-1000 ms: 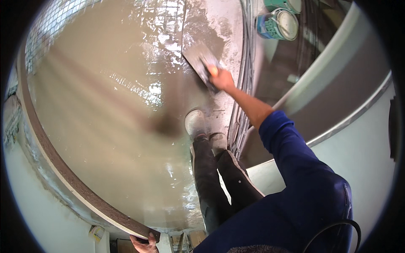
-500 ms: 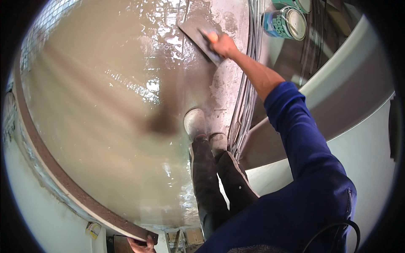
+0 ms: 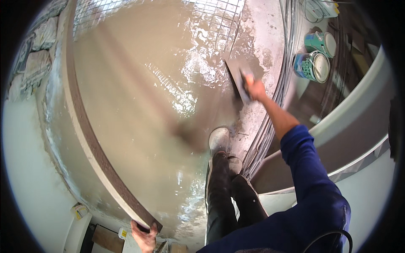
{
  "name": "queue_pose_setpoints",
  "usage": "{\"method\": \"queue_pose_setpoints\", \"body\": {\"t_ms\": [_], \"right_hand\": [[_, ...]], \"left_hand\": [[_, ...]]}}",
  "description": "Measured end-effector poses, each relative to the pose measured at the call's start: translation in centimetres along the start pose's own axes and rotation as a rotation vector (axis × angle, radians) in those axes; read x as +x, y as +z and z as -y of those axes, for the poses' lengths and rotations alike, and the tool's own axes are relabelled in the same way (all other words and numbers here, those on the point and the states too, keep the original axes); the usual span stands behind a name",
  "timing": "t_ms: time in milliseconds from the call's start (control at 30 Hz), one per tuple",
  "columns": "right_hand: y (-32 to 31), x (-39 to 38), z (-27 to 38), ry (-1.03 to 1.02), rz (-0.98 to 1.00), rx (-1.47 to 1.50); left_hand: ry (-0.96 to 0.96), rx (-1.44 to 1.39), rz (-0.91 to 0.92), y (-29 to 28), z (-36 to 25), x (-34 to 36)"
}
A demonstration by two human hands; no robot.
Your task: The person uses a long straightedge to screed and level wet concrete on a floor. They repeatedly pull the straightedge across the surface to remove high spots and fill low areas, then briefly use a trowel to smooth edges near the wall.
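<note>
My right hand [image 3: 256,89] is closed round the handle of a steel plastering trowel [image 3: 237,75]. The trowel's rectangular blade lies along the border between wet, shiny grey-brown mortar [image 3: 139,122] and a rough pale floor strip. At the lower left, my left hand [image 3: 144,237] grips the near end of a long straightedge [image 3: 93,147], its fingers wrapped under and over it. The long bar reaches away along the left side to the top of the view. My shoe [image 3: 219,140] stands at the mortar's right border.
Wire mesh [image 3: 215,17] shows at the far edge of the mortar. Grey cables [image 3: 276,101] run along the right, beside two paint buckets [image 3: 312,67] and a curved panel [image 3: 337,126]. Sacks [image 3: 36,69] are piled far left, and a wall [image 3: 25,139] stands left.
The whole view has shifted. My right hand has drawn the trowel nearer to me along the mortar's border. The straightedge now lies farther from the left wall, still in my left hand.
</note>
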State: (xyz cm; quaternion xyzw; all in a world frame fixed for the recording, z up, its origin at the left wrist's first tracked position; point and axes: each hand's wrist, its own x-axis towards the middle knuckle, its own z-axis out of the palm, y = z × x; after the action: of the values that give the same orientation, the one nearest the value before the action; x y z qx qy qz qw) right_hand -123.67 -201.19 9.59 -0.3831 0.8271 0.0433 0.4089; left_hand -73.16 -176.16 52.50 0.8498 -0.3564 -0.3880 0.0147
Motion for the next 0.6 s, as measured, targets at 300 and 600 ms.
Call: {"method": "queue_pose_setpoints", "body": {"t_ms": [300, 600], "right_hand": [[-5.8, -9.3, 3.3, -0.034, -0.114, 0.399], [13.2, -26.9, -22.4, 0.296, -0.009, 0.447]], "left_hand": [[0.183, -0.323, -0.010, -0.6, -0.9, -2.1], [0.120, -0.482, 0.104, 1.5, -0.3, -1.2]]}}
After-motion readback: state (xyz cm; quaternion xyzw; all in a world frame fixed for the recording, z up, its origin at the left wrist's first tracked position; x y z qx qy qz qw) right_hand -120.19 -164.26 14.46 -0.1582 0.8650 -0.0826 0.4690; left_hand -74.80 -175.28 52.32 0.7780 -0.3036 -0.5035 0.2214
